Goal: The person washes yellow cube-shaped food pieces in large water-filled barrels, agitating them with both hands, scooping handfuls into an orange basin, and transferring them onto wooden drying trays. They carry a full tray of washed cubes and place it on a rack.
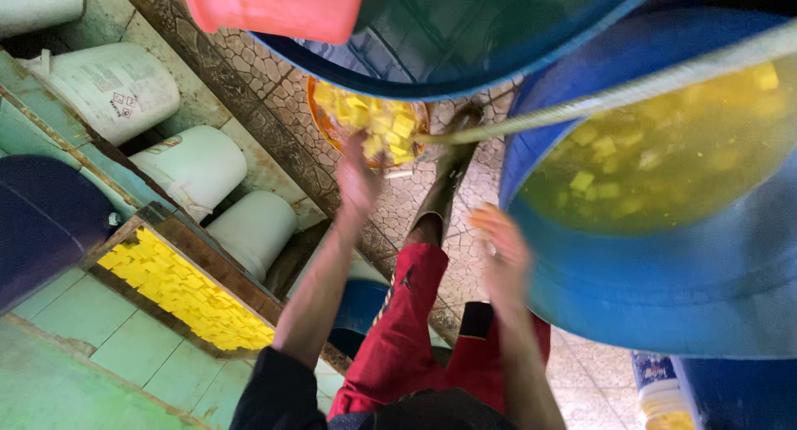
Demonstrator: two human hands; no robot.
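The left hand [359, 179] reaches down into an orange basin [325, 123] that sits on the patterned stone floor [274, 106] at about twelve o'clock from the person's knees. Its fingers dip among the yellow cubes [378, 119] piled in the basin, and they look loosely curled over the pile; whether they pinch any one cube I cannot tell. The right hand [501, 251] hangs at about two o'clock from the knees, open and blurred, fingers loosely spread and holding nothing, just beside the wall of a big blue barrel [656, 301].

That barrel fills the right side of the view and holds a yellowish liquid [664, 173] with pale cubes floating in it. A pale hose [598, 102] crosses over its rim from three o'clock towards the basin. A second blue barrel [465, 40] looms at twelve o'clock, with a pink bucket [274, 8] at its left edge.

The person wears red trousers [407, 322] and a dark rubber boot [448, 177] that stands just beside the basin.

At nine o'clock a wooden tray [207, 260] full of yellow cubes rests on a green tiled ledge [108, 322]. Beyond it, at ten o'clock, three white drums [199, 168] lie on their sides against the ledge.
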